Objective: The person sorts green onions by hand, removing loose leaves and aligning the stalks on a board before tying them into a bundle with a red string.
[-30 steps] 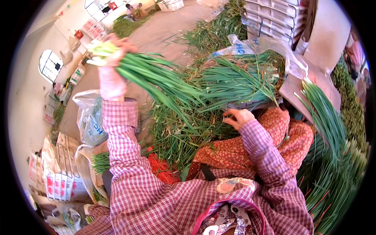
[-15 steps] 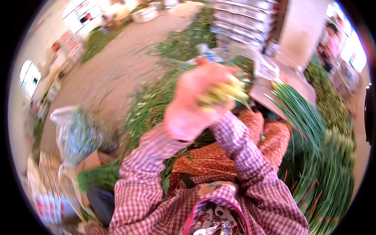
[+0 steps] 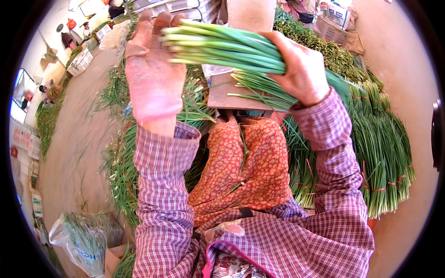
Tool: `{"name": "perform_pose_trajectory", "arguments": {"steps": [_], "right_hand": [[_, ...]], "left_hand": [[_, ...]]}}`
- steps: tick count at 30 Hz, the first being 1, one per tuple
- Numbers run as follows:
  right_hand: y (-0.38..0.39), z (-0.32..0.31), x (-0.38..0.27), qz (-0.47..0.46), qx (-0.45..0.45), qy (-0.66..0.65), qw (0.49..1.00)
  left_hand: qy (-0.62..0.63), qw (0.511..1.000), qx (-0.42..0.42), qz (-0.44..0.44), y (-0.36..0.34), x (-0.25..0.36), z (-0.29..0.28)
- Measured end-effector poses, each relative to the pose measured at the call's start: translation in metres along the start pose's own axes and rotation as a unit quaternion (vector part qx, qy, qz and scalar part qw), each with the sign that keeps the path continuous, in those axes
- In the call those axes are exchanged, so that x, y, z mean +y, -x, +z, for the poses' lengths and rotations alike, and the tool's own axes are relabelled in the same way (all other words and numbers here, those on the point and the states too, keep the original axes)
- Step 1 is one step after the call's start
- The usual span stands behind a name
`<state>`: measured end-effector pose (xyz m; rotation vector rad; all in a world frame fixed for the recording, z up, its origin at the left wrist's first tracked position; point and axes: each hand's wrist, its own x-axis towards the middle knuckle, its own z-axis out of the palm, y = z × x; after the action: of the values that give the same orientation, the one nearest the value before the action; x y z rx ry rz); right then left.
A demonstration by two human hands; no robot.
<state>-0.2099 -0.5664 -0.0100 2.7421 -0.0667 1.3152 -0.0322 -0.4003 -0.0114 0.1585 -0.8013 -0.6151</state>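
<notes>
A bunch of thin spring onions (image 3: 218,46), pale at the root ends and green along the stalks, lies across the air before me. My right hand (image 3: 301,67) is wrapped round its green part, the leaves trailing out behind. The pale ends point left, toward my left hand (image 3: 155,69), which wears a pink fingerless glove. That hand is raised with its fingers apart and soiled; the stalk ends are at its fingers, and whether they touch is unclear. Below, loose spring onions (image 3: 264,85) lie on a brown board (image 3: 220,92).
Bundles of long green leaves tied with red bands (image 3: 380,157) are stacked to my right. Loose greens (image 3: 125,167) cover the floor at left. A clear plastic bag of trimmings (image 3: 83,236) stands lower left. Orange patterned cloth (image 3: 245,162) covers my lap. Pale crates (image 3: 176,5) stand ahead.
My hands have moved apart. The bunch, earlier with its pale ends at my hands, now lies sideways in my right hand, and my left hand has opened. The view has turned right.
</notes>
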Motion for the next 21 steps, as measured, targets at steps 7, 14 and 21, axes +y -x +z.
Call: {"name": "perform_pose_trajectory", "arguments": {"steps": [7, 14, 21], "right_hand": [[0.06, 0.053, 0.108, 0.166, -0.205, 0.08, 0.961], [0.067, 0.119, 0.142, 0.181, -0.3, 0.005, 0.937], [0.083, 0.153, 0.161, 0.149, -0.322, -0.01, 0.935]], "left_hand": [[-0.611, 0.791, -0.018, -0.018, 0.03, -0.09, -0.067], [-0.866, 0.358, -0.344, -0.055, 0.058, -0.174, -0.092], [-0.88, 0.328, -0.34, -0.049, 0.005, -0.22, -0.117]]}}
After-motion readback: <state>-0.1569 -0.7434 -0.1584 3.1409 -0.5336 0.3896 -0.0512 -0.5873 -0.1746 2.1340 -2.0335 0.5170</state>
